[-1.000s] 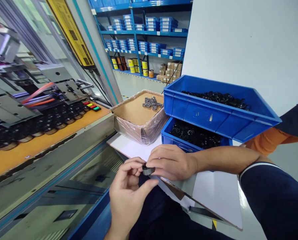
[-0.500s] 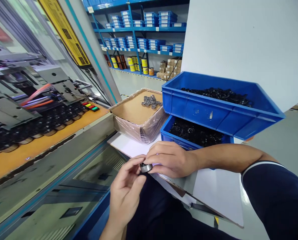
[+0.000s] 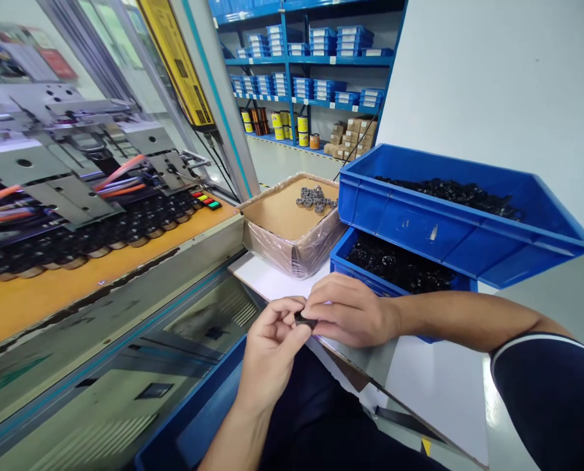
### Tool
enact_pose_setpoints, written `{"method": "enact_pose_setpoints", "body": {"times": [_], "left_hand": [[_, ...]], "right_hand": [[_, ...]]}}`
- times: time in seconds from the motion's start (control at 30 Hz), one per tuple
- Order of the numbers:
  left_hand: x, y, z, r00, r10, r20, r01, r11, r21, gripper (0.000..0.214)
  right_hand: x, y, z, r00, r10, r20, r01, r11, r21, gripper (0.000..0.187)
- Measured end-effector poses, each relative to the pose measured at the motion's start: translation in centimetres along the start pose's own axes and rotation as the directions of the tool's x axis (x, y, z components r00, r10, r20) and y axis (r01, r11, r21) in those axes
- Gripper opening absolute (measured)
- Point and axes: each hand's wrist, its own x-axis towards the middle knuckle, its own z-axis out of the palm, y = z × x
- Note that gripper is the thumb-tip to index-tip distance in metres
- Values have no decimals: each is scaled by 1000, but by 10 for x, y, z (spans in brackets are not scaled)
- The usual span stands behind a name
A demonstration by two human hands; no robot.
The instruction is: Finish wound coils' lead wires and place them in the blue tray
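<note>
Between the fingertips of my two hands is a small round part [image 3: 305, 319], of which mainly a black side shows. My left hand [image 3: 272, 356] grips it from the left, thumb below and fingers curled behind. The fingers of my right hand [image 3: 353, 311] close on it from the right and above, hiding much of it. Just behind my right hand stands the lower blue bin [image 3: 338, 260] of black plastic pieces [image 3: 394, 261]. A plastic-wrapped carton [image 3: 282, 252], with a cluster of small metal rings [image 3: 316, 198] on its cardboard, lies beyond my hands.
An upper blue bin [image 3: 419, 229] of black pieces overhangs the lower one. On the left, a machine [image 3: 66, 190] has a row of black parts on its orange ledge [image 3: 76, 281]. The white tabletop [image 3: 429, 386] edges my lap. Blue shelving [image 3: 286, 62] stands behind.
The silver rim that faced me is now mostly out of sight, and a black side shows. My left thumb has closed onto the part. The whole view has shifted left, so things appear further right.
</note>
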Motion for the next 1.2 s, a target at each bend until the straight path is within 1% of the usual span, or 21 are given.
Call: {"method": "enact_pose_setpoints", "body": {"times": [0.07, 0.13, 0.17, 0.23, 0.3, 0.37, 0.43, 0.47, 0.53, 0.6, 0.7, 0.73, 0.77, 0.83, 0.9, 0.97, 1.03, 1.1, 1.17, 1.2], "left_hand": [[-1, -1, 4, 994, -109, 24, 111, 983, -147, 31], [-3, -2, 4, 980, -191, 50, 197, 952, -234, 36], [-4, -2, 3, 975, -214, 56, 221, 942, -252, 35], [-6, -2, 0, 974, -218, 62, 227, 945, -237, 32], [-6, 0, -4, 983, -168, 70, 177, 974, -140, 32], [-6, 3, -7, 995, -72, 63, 71, 997, 23, 32], [-7, 9, -7, 999, 9, 50, -19, 980, 198, 29], [-8, 13, -7, 999, 24, 46, -35, 961, 275, 26], [-9, 19, -5, 998, 14, 56, -34, 924, 380, 22], [-8, 24, -5, 997, -4, 71, -26, 907, 421, 23], [-7, 29, -8, 995, 0, 105, -47, 894, 445, 32], [-6, 31, -9, 992, 13, 125, -73, 867, 493, 33], [-5, 35, -11, 988, 36, 148, -114, 817, 565, 32], [0, 46, -18, 978, 106, 182, -206, 666, 717, 22], [10, 65, -36, 966, 200, 162, -244, 505, 828, 10], [24, 90, -66, 954, 291, 75, -191, 393, 899, 4], [40, 118, -103, 929, 368, -51, -56, 275, 960, 3], [57, 142, -139, 898, 404, -174, 105, 187, 977, 6], [71, 159, -166, 876, 398, -272, 244, 119, 962, 13], [78, 165, -175, 870, 383, -310, 298, 93, 950, 18]], "right_hand": [[1, 0, 1, 998, 60, -6, -59, 995, 81, 23], [2, 0, 1, 995, 102, -9, -100, 983, 157, 24], [2, 0, 2, 994, 110, -9, -106, 979, 173, 21], [1, -1, 2, 993, 114, -16, -110, 981, 158, 15], [0, -1, 2, 993, 115, -7, -113, 986, 121, 14], [-1, -2, 0, 993, 116, 33, -119, 988, 102, 15], [-2, -4, -2, 993, 104, 65, -110, 988, 109, 17], [-2, -6, -3, 992, 105, 77, -113, 988, 109, 17], [-4, -9, -4, 987, 124, 105, -134, 986, 94, 17], [-8, -9, -3, 980, 140, 141, -150, 987, 60, 17], [-15, -6, 0, 981, 109, 162, -115, 993, 29, 23], [-18, -5, 0, 981, 98, 165, -103, 994, 22, 25], [-21, -4, 1, 981, 92, 170, -95, 995, 9, 28], [-26, -1, 1, 978, 97, 185, -92, 995, -34, 35], [-27, 3, 0, 976, 110, 189, -94, 991, -94, 40], [-26, 5, -1, 975, 111, 192, -86, 987, -135, 39], [-20, 5, -2, 977, 94, 193, -64, 986, -155, 33], [-13, 2, -2, 981, 57, 188, -26, 986, -167, 27], [-5, -2, 0, 983, 16, 182, 18, 984, -180, 22], [-2, -3, 1, 983, -1, 184, 35, 982, -186, 20]]}}
